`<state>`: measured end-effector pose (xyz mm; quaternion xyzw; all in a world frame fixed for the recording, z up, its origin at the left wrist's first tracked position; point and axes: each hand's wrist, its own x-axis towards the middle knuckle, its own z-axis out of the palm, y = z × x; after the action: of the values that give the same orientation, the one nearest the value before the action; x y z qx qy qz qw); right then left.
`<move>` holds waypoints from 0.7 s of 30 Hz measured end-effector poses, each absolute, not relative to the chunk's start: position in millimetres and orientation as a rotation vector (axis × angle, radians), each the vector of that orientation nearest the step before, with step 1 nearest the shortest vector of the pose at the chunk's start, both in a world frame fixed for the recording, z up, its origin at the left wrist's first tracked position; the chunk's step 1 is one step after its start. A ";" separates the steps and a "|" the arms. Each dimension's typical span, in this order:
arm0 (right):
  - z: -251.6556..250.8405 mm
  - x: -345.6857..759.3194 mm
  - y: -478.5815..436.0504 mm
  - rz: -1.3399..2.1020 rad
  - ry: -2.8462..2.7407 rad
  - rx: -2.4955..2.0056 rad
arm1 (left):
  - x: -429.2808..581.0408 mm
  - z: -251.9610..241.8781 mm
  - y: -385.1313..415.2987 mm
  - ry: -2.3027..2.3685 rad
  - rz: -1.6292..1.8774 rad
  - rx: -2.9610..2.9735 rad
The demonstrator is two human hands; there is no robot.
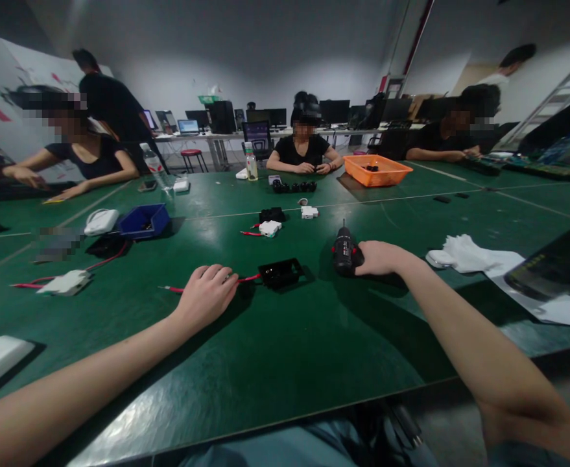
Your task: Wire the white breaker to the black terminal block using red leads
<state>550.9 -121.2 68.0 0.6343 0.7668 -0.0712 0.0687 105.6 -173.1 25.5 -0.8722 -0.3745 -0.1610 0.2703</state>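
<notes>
My right hand (378,258) is wrapped round the grip of a black cordless drill (345,254) with red accents, its bit pointing away from me across the table. To the left, my left hand (209,290) is closed low over the tabletop, covering whatever lies beneath it. Red wire (249,279) comes out on both sides of that hand. On its right the wire runs to an open black plastic case (281,273); on its left a bare wire end shows. The case lies between my two hands.
On the green table (265,363) lie white wired modules (65,283), a blue bin (144,221), an orange basket (377,170), a white block (0,360), crumpled tissue (462,251) and a dark cup (554,263). Other people sit across and at both sides.
</notes>
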 end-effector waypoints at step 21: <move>110.8 476.9 -173.4 -1.671 2.736 2.195 | 100.7 20.3 -171.2 -1.098 -0.341 -2.332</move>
<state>476.9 -173.4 110.8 0.5263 0.6561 -0.4006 -0.3633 100.7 -171.2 20.3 -0.8642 -0.4068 -0.1265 0.2675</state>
